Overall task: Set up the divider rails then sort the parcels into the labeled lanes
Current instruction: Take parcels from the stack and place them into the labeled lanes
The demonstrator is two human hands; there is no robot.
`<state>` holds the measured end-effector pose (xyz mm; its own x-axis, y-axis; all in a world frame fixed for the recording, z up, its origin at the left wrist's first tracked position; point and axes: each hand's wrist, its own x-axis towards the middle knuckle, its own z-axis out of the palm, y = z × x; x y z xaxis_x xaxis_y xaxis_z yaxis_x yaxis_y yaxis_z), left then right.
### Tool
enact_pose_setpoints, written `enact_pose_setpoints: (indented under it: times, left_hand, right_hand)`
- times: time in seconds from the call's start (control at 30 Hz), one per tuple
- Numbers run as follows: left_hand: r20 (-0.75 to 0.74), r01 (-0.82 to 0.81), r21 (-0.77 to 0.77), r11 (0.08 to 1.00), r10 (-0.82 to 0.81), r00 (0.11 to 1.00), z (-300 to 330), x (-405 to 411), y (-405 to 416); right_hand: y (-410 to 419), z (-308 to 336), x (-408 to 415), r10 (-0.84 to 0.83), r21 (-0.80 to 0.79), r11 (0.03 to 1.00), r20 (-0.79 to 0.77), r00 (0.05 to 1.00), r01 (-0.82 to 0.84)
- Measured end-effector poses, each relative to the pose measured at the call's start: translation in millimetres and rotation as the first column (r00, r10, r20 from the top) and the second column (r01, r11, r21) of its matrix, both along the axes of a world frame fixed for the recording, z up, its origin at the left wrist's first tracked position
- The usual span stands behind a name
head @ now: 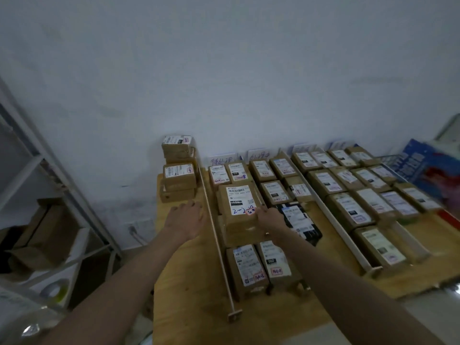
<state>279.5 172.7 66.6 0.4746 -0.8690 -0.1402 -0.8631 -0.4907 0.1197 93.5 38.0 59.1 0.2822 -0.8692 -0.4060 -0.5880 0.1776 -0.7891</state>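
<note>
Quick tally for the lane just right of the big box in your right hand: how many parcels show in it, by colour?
Brown parcels: 4
Black parcel: 1
Total: 5
Not counted: the big box that the right hand holds, one lane to the left.

I see wooden table (pixel 189 282) against white wall. My right hand (pixel 270 217) grips large parcel (pixel 240 210) in first lane, beside left divider rail (pixel 216 235). My left hand (pixel 185 216) hovers flat, fingers relaxed, near parcel stack (pixel 178 170). Labeled parcels fill lanes rightward; black parcel (pixel 300 222) just beside right wrist.
</note>
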Motion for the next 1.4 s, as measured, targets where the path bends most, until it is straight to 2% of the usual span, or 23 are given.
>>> enact_pose_setpoints:
  times: [0.1,0.3,0.6,0.77,0.93,1.13,1.4]
  left_hand:
    - [0.062,0.099,0.031,0.995,-0.101,0.993,-4,-35,-13]
    - [0.074,0.274,0.069,0.959,-0.279,0.958,1,-110,-56]
    - [0.085,0.463,0.075,0.883,-0.468,0.879,2,-222,-126]
    - [0.080,0.498,0.049,0.866,-0.500,0.862,-9,-297,-168]
    - [0.025,0.518,-0.022,0.855,-0.518,0.855,-20,-377,-205]
    - [0.000,0.515,-0.027,0.857,-0.515,0.857,-31,-467,-250]
    - [0.018,0.541,-0.054,0.840,-0.540,0.841,-50,-536,-319]
  right_hand:
    - [3,-2,-45,-0.084,0.011,0.996,-0.002,0.996,0.084]
    - [1,5,-144,-0.273,-0.013,0.962,-0.020,0.962,0.273]
    - [-37,13,-277,-0.405,-0.140,0.909,-0.068,0.912,0.394]
    - [-72,7,-348,-0.445,-0.117,0.891,-0.037,0.895,0.438]
    - [-106,3,-425,-0.443,-0.130,0.892,-0.059,0.895,0.433]
    - [-144,-6,-510,-0.470,-0.091,0.881,-0.086,0.878,0.463]
    - [-200,-27,-585,-0.522,-0.056,0.853,-0.070,0.850,0.519]
